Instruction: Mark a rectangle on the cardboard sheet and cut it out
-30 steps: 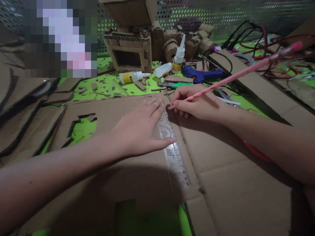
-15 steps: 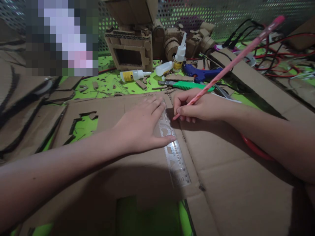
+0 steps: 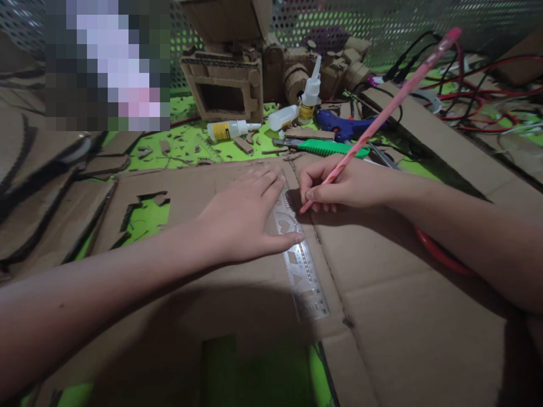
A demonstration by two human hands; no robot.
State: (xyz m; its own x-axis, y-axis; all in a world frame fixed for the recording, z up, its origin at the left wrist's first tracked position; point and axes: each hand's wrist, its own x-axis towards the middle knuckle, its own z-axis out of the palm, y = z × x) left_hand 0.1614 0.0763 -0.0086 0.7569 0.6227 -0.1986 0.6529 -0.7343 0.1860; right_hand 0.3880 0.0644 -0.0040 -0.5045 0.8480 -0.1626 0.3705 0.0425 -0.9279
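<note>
A clear plastic ruler [image 3: 303, 277] with cut-out shapes lies on a large brown cardboard sheet [image 3: 394, 294]. My left hand [image 3: 246, 217] rests flat on the sheet and the ruler, fingers stretched out and thumb across the ruler's middle. A pink pencil [image 3: 377, 124] is pinched in my right hand [image 3: 335, 181], its eraser end pointing up and to the right. Its tip is down by the ruler's right edge, near a crease in the cardboard. The ruler's far end is partly hidden under my left fingers.
Beyond the sheet lie a green utility knife [image 3: 331, 148], a blue glue gun [image 3: 345, 125] and glue bottles, one at left [image 3: 227, 130]. A cardboard box model [image 3: 224, 85] stands behind. Red and black cables [image 3: 475, 102] tangle at right. Cardboard scraps litter the green table [image 3: 148, 158].
The pencil's tip has moved slightly toward me along the ruler's edge, and its eraser end has swung left. My left hand and the ruler have stayed put.
</note>
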